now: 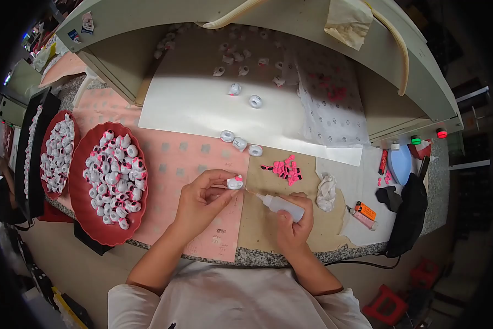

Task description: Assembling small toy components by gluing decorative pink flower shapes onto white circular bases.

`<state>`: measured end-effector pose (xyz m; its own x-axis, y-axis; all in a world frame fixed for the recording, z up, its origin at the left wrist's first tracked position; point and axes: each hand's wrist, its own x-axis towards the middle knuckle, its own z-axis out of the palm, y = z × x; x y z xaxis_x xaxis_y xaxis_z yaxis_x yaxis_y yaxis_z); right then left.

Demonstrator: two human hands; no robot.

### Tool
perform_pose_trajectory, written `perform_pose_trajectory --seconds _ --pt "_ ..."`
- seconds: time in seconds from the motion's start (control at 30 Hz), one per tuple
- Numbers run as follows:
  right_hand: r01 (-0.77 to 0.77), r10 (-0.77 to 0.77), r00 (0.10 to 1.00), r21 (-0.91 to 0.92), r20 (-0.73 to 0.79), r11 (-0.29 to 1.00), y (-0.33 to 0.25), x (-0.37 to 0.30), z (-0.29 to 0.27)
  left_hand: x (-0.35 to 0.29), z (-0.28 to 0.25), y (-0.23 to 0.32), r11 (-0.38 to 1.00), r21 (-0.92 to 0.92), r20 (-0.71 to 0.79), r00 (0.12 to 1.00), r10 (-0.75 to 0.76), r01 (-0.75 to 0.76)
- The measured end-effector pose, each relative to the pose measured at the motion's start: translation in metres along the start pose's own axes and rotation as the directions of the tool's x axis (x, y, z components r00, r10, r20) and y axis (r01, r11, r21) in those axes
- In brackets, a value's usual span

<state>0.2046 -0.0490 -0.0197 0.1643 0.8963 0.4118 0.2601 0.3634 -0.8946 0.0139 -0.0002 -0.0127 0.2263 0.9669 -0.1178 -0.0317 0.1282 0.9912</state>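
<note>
- The right hand (294, 223) is wrapped around a small see-through bottle (283, 208). The bottle's thin tip points left.
- The left hand (198, 202) pinches a little white piece (235, 183) with pink on it, between thumb and fingers, above the pink paper (216, 219). The bottle's tip is just beside this piece; I cannot tell if they touch.
- Brown paper (257, 230) lies under the bottle.
- To the left sits a big red bowl (100, 236) with a wavy edge, full of white and pink pieces. Another red bowl (53, 196), also full, is beside it.
- To the right are an orange lighter (365, 209), a small tube (363, 220) and a black cloth (411, 216).
- A bit farther are a crumpled white tissue (327, 193) and a pile of bright pink bits (288, 169).
- Past them, three white pieces (239, 144) sit close together.
- Farthest, more white pieces (234, 56) lie on white paper (186, 104) under a pale hood (290, 15).
</note>
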Motion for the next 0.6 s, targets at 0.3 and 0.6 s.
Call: perform_pose_trajectory --seconds 0.3,0.6 --pt "-0.014 0.014 1.0 0.005 0.011 1.0 0.0018 -0.0006 -0.0039 0.0005 0.0044 -0.0027 0.999 0.017 -0.002 0.999 0.033 -0.032" --pt "-0.073 0.073 0.997 -0.008 0.007 0.997 -0.0006 0.0011 -0.0014 0.0002 0.0022 -0.0007 1.0 0.006 -0.02 1.0 0.014 -0.014"
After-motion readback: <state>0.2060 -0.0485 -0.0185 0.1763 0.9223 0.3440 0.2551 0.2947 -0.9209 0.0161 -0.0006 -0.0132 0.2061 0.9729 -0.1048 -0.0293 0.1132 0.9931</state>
